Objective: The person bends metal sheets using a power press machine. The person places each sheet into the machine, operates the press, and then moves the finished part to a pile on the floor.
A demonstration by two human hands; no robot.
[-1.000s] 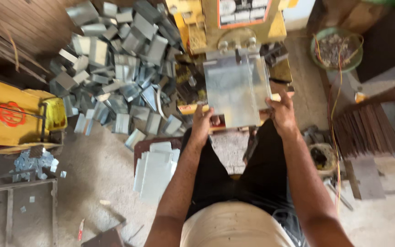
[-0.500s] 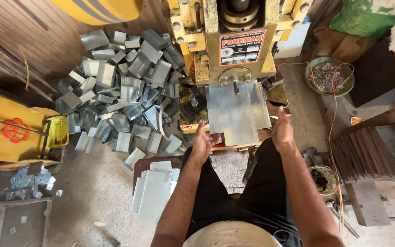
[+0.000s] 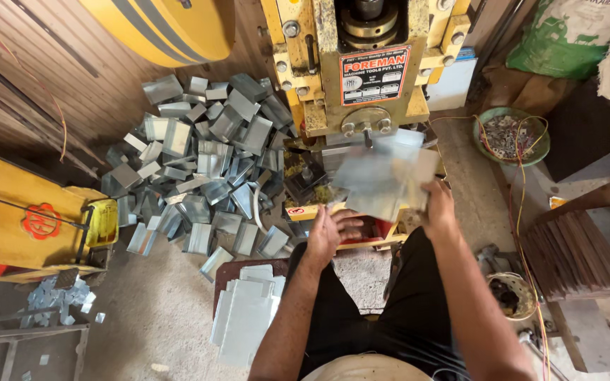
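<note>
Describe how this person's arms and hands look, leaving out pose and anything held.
Both arms are bare from above the elbow down, with no sleeves, gloves or wristwatch visible. The left hand and right hand wear no visible rings or bands. Below them, the person wears dark trousers.

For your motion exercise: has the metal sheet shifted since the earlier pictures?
Yes. The metal sheet, held by the right hand, has tilted and swung right across the yellow press; left hand is off it.

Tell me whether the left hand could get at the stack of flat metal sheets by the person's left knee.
Probably yes: the left hand is empty, and the stack of flat sheets lies uncovered just below it.
</note>
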